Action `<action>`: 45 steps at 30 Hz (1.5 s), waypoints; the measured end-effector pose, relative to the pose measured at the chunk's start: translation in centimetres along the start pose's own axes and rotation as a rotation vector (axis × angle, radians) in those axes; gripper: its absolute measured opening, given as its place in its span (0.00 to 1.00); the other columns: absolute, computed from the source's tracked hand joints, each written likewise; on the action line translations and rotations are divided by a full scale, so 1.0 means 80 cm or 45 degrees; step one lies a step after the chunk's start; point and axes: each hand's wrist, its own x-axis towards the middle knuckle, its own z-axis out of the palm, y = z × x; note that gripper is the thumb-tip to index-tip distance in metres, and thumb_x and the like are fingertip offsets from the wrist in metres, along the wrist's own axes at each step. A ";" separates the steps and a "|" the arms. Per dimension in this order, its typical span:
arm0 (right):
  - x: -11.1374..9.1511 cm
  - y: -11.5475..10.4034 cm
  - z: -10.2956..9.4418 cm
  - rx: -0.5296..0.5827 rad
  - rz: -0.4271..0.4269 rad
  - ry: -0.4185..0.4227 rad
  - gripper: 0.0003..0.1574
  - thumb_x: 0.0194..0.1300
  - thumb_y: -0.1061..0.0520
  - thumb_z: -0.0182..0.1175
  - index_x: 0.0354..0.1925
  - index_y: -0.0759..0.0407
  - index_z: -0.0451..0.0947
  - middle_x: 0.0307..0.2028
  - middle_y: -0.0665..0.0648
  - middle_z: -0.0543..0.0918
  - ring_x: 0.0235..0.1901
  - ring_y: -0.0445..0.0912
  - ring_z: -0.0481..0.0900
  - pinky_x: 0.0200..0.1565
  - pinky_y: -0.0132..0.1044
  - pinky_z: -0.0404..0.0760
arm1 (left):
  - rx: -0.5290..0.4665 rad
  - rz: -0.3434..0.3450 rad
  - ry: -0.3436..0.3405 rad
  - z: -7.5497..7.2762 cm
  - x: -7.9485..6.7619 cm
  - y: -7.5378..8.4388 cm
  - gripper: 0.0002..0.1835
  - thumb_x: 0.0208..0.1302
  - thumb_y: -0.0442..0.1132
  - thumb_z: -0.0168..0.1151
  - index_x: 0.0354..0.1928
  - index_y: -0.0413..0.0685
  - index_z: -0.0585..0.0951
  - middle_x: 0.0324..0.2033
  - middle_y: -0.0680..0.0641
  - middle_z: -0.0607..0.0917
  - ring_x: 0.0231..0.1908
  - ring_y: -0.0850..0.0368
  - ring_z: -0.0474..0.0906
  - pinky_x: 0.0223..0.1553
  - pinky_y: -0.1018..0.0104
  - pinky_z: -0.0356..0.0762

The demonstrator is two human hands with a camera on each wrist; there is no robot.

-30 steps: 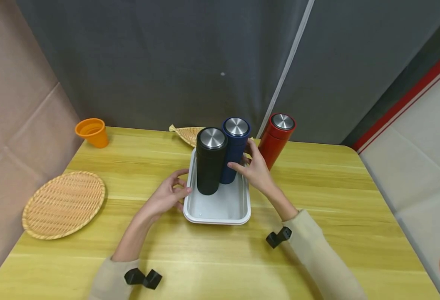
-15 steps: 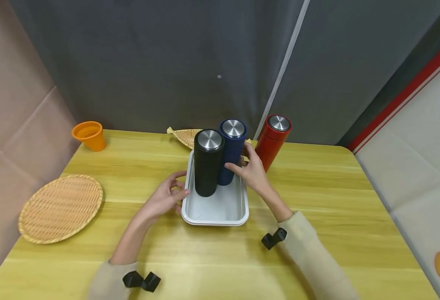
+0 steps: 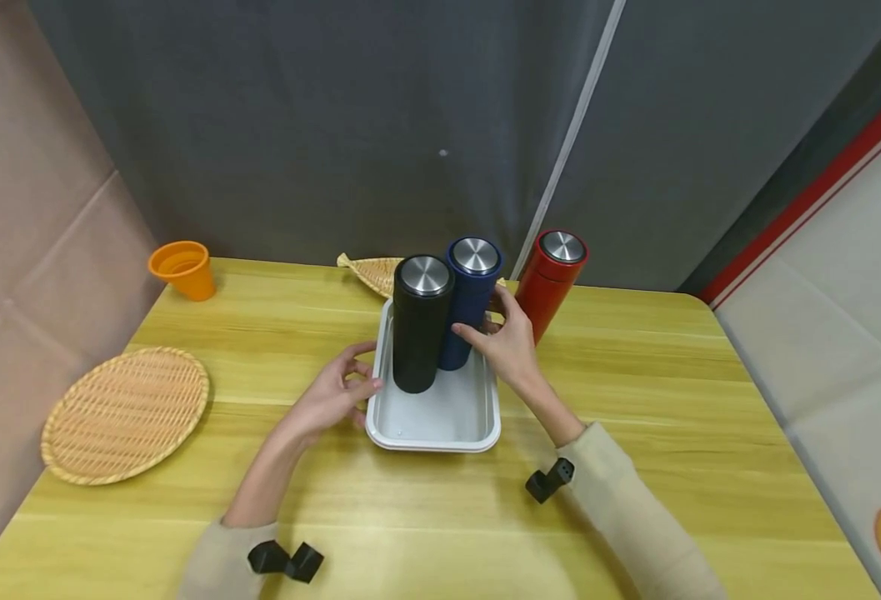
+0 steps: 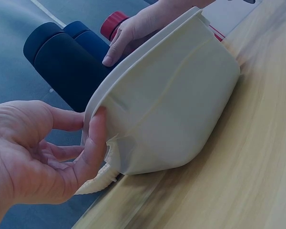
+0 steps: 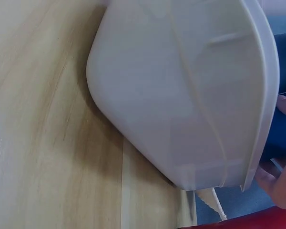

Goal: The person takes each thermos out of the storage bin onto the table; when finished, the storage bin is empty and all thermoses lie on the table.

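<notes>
A white deep rectangular tray (image 3: pixel 432 421) stands on the wooden table, with a black thermos bottle (image 3: pixel 419 333) and a blue thermos bottle (image 3: pixel 468 308) upright inside it, side by side. My left hand (image 3: pixel 332 390) is at the tray's left side; in the left wrist view its thumb touches the outside just under the rim, its other fingers loosely bent. My right hand (image 3: pixel 511 337) holds the blue bottle from the right, thumb in front and fingers behind, partly hidden. A red thermos bottle (image 3: pixel 548 287) stands just behind that hand, outside the tray.
A woven leaf-shaped basket (image 3: pixel 372 271) lies behind the tray, partly hidden by the bottles. To the left are an orange cup (image 3: pixel 185 268) at the back and a round woven tray (image 3: pixel 127 415). A dark grey curtain (image 3: pixel 297 125) rises behind the table.
</notes>
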 end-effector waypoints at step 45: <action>0.026 -0.062 -0.047 -0.012 -0.073 0.054 0.37 0.53 0.67 0.70 0.61 0.70 0.69 0.41 0.64 0.79 0.38 0.59 0.72 0.35 0.28 0.75 | -0.029 -0.022 -0.015 -0.001 0.000 0.002 0.33 0.67 0.28 0.56 0.71 0.44 0.57 0.44 0.37 0.70 0.29 0.52 0.76 0.22 0.50 0.82</action>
